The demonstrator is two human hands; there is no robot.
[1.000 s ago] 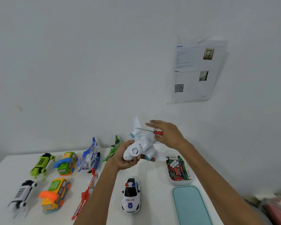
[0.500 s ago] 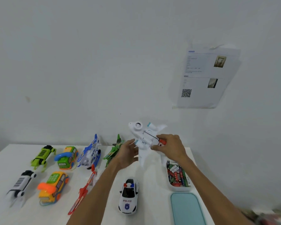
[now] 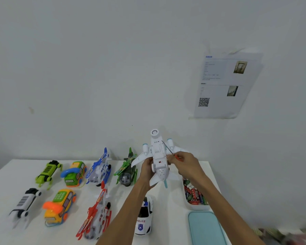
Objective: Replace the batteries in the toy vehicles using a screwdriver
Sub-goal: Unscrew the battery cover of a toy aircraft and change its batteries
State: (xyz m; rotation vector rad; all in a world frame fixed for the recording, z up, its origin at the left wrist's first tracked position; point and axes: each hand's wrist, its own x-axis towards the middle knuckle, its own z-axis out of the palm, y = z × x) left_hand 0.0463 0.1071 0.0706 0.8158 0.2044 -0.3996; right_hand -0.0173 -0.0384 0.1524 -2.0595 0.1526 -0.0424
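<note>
A white toy airplane (image 3: 157, 154) is held up above the white table (image 3: 11, 177), belly toward me and nose pointing up. My left hand (image 3: 146, 167) grips its body from the left side. My right hand (image 3: 185, 165) pinches the red handle of a small screwdriver (image 3: 168, 149), whose thin shaft slants up-left onto the plane's underside. A white tray of batteries (image 3: 194, 197) sits on the table under my right forearm.
Toys stand in rows on the table: a green robot dog (image 3: 49, 171), a phone car (image 3: 74, 173), a blue helicopter (image 3: 99, 169), a green helicopter (image 3: 126, 171), a white robot dog (image 3: 24, 204), an orange phone car (image 3: 60, 206), a red helicopter (image 3: 96, 216), a police car (image 3: 143, 216). A teal lid (image 3: 204, 228) lies near the front right. A paper sheet (image 3: 226, 85) hangs on the wall.
The airplane has turned from lying across my hands to nose-up with its belly facing me. My left hand took hold of the body again, and the screwdriver tip moved onto the underside.
</note>
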